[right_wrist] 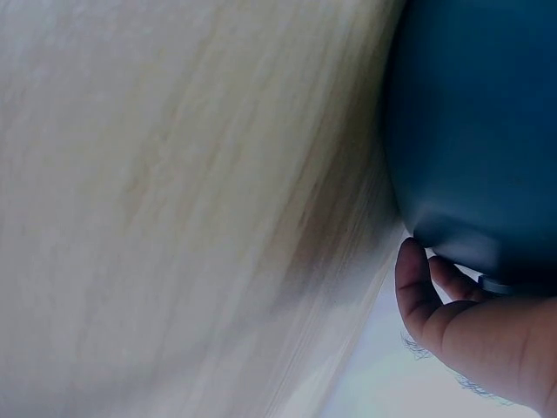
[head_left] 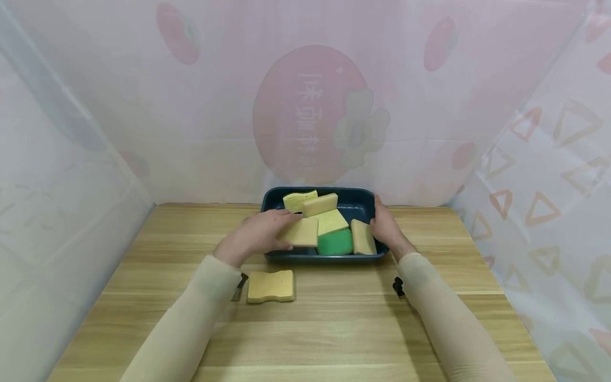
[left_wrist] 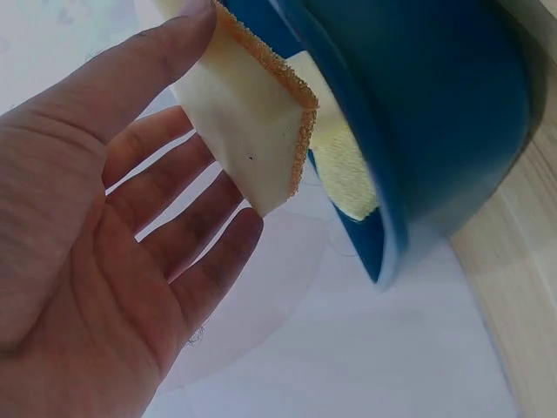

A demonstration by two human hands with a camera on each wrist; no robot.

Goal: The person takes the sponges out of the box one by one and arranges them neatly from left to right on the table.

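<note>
A dark blue tray (head_left: 324, 257) stands at the back of the wooden table and holds several sponges. My left hand (head_left: 281, 231) pinches a tan sponge (head_left: 302, 232) at the tray's front left corner. The left wrist view shows the thumb on top of this sponge (left_wrist: 252, 131) and the fingers (left_wrist: 174, 200) under it, just outside the tray's wall (left_wrist: 435, 113). My right hand (head_left: 382, 220) grips the tray's right rim, and its fingers (right_wrist: 426, 287) curl under the edge of the tray (right_wrist: 479, 131). Another tan sponge (head_left: 270, 286) lies flat on the table in front of the tray.
In the tray lie a green sponge (head_left: 335, 243), a yellow one (head_left: 299, 200), a pale yellow one (head_left: 331, 220) and two tan ones (head_left: 320, 204) (head_left: 363, 237). Pink and white fabric walls (head_left: 305, 106) close in the table on three sides.
</note>
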